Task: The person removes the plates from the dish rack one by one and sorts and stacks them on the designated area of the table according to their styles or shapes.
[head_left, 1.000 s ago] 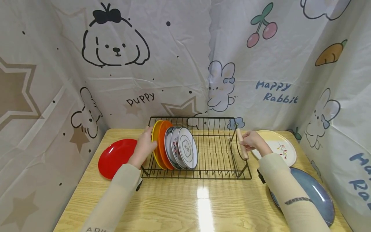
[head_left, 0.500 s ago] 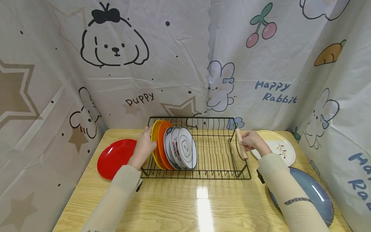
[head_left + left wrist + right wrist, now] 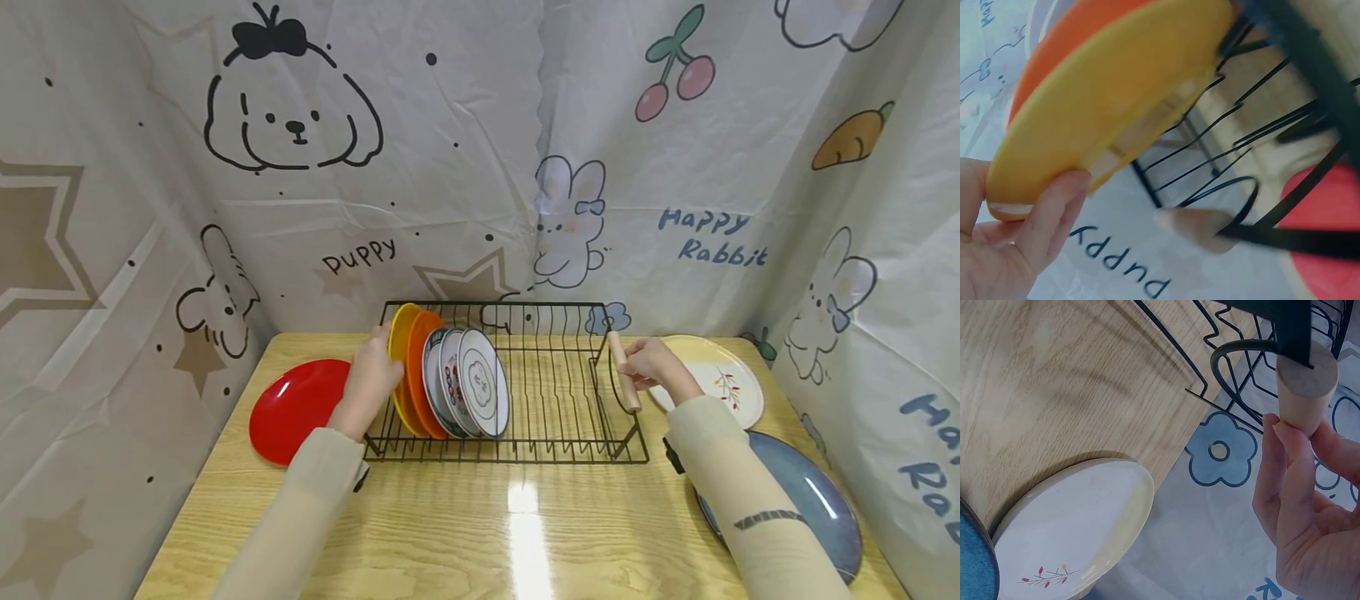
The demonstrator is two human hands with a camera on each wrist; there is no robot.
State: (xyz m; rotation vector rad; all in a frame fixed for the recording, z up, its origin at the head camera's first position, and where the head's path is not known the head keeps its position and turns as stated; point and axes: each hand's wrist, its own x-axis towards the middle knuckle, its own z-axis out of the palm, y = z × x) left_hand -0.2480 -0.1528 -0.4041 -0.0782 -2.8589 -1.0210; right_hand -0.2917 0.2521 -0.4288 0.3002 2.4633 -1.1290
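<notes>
The bench [image 3: 420,533] is of pale wood and shines in front of the rack [image 3: 517,462]. Behind the rack and to both its sides hangs a white curtain [image 3: 465,192], printed with animals; on it one reads "PUPPY" and "Happy Rabbit". The left hand [image 3: 370,377] pinches the yellow plate [image 3: 1104,103] at the rack's left end; the right hand [image 3: 652,367] grips the wooden handle [image 3: 1304,400] at its right end.

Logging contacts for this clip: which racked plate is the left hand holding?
The yellow plate, leftmost in the rack, beside the orange one; the left hand pinches no other.
</notes>
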